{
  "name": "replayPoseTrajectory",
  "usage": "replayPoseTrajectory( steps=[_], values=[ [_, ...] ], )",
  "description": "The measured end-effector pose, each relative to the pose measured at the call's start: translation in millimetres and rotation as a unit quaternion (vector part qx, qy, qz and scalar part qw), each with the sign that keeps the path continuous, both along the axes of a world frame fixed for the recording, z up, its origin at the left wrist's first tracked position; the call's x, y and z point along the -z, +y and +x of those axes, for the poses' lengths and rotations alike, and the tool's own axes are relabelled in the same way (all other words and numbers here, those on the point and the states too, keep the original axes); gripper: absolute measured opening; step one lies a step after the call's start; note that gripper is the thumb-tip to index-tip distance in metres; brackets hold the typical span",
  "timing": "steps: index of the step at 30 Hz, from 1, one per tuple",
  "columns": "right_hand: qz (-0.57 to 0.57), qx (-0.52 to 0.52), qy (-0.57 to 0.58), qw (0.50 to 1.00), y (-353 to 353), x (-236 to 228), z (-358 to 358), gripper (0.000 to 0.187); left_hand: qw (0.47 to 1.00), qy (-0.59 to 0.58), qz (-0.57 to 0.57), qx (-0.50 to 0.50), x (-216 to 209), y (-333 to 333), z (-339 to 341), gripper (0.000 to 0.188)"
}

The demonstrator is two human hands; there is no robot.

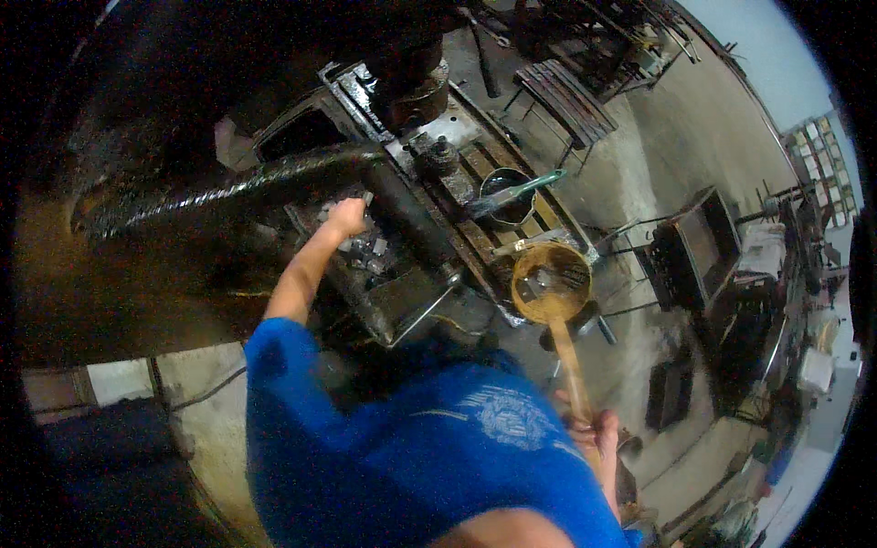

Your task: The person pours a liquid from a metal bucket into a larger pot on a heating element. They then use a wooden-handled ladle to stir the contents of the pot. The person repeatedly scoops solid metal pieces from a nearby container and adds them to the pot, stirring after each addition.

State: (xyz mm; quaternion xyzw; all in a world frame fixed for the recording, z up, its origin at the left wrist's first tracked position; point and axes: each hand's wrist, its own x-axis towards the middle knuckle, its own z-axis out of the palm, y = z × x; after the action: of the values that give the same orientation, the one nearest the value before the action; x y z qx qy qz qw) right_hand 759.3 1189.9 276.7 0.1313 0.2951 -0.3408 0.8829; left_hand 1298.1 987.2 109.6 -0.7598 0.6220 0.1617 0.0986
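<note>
My left hand (347, 217) reaches forward, its fingers closed on a small grey metal piece (367, 198). Just below it, several more metal pieces (370, 254) lie heaped in a dark metal tray (391, 331). At the lower right, my right hand (594, 434) wraps round the long handle of a yellow-brown dipper (570, 358). The dipper's round bowl points away from me beside the machine bed; some darker shapes show inside it, too blurred to name.
A slotted machine bed (475, 128) carries a pot (512, 217) with a green-handled brush (521, 192) across it. A dark cylindrical arm (406, 196) runs beside the tray. Further right stand a slatted stool (566, 102) and a dark box-shaped stand (699, 248).
</note>
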Motion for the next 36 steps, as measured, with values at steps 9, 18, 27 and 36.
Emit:
replayPoseTrajectory(
  steps=[9,18,27,36],
  values=[
    [-0.037,0.011,-0.039,0.998,7,20,-4,0.086,0.943,-0.164,0.191,0.216,33,-16,-21,0.037],
    [0.0,0.057,0.013,0.998,-10,-23,25,0.089,0.991,-0.113,-0.045,0.06,30,-29,-9,0.044],
    [-0.011,0.056,0.042,0.997,8,0,11,0.09,0.989,-0.004,-0.047,-0.141,29,-60,9,0.039],
    [-0.024,0.069,0.142,0.987,5,-15,27,0.082,0.982,-0.016,0.032,-0.186,63,-68,20,0.044]
  ],
)
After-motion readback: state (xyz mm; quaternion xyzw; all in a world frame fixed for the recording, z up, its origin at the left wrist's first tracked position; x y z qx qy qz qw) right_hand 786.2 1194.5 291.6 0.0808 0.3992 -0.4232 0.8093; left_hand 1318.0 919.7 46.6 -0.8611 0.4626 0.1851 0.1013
